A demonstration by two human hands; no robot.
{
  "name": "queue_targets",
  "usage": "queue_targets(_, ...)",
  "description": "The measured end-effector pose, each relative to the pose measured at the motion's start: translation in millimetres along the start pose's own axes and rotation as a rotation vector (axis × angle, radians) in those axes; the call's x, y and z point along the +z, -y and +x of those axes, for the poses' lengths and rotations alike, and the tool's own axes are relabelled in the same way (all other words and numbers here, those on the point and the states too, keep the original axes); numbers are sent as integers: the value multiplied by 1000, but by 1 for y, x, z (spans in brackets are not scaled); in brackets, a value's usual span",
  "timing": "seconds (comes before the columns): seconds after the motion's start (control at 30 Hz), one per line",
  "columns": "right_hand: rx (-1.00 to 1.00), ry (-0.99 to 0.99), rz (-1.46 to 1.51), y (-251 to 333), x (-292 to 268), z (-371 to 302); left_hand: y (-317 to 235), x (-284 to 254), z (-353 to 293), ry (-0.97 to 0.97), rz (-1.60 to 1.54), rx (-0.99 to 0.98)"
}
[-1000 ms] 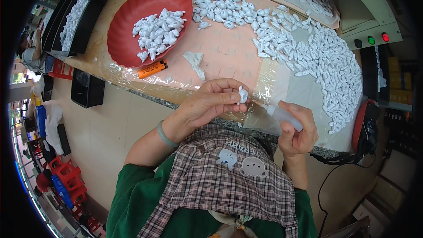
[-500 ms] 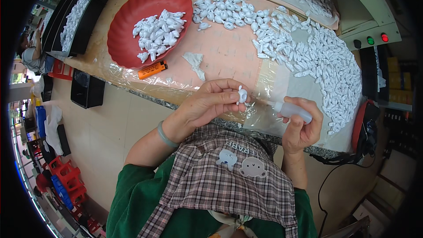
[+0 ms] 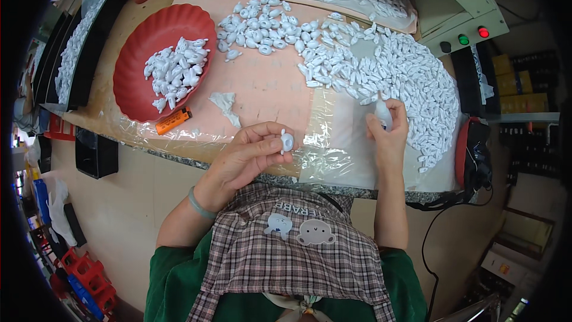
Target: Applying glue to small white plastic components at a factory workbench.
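Observation:
Between the thumb and fingers of my left hand is a small white plastic figure piece, its rounded end with a dark hole facing right. My right hand grips a translucent white squeeze bottle, held upright beside the heap of slim white pieces; its thin tip is hard to make out against them. Rounder white pieces with holes lie scattered at the back of the pink sheet. On the left, a red scalloped bowl holds a mound of joined white figures.
An orange lighter-shaped object and a crumpled white tissue lie near the bowl. Behind is a grey metal housing with more pieces inside. A black tray of white pieces stands far left. A red-and-black item sits at the right edge.
The right hand has moved the bottle away from the piece and turned it from sideways to upright near the heap. My left hand still holds the piece. The whole view has shifted.

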State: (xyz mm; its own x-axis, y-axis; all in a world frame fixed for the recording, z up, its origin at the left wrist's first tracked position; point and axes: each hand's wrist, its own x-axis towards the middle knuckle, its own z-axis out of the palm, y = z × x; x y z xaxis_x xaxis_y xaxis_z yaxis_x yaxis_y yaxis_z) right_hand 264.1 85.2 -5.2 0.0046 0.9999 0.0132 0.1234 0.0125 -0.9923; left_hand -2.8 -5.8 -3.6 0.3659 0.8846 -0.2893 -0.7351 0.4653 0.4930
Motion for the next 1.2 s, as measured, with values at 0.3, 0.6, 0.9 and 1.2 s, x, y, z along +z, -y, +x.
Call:
queue_targets(0.3, -177, 78, -373, 9, 8, 34, 0, 1, -1, -8, 3, -1)
queue_targets(0.6, -325, 72, -869, 13, 31, 39, 1, -2, -2, 4, 1, 1)
queue_targets(0.9, -236, 160, -798, 16, 29, 31, 2, -4, -3, 4, -4, 3)
queue_targets(1.2, 180, 384, 164, 47, 60, -48, 9, 3, 2, -35, 159, 104)
